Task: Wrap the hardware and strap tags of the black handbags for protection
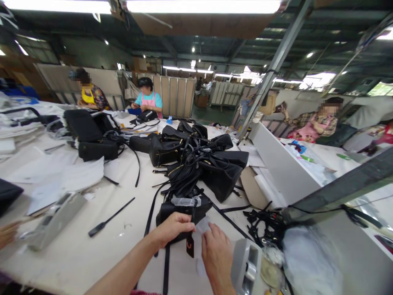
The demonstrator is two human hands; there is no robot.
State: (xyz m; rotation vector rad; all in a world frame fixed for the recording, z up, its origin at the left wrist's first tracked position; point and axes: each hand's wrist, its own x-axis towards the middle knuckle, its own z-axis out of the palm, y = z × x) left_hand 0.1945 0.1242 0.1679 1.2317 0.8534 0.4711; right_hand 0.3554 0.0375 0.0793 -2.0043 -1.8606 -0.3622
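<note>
Right in front of me a black handbag [167,211] lies on the white table, with clear plastic wrap [186,201] around a part at its top. My left hand [173,230] is closed, thumb and fingers pinching a narrow black strap. Below those fingers hangs a dark tag [190,246] with a small orange mark. Beside it, my right hand [217,252] has its fingers bent together on a translucent white sheet [202,224]. Part of the bag is hidden behind my left hand.
Black bags with tangled straps [196,159] are heaped beyond my hands. Tape dispensers [247,266] stand at right and left. A loose black strap [112,217] lies on the left. Black straps with buckles [265,227] and a plastic bag [307,258] lie right. A co-worker's hand [9,233] shows far left.
</note>
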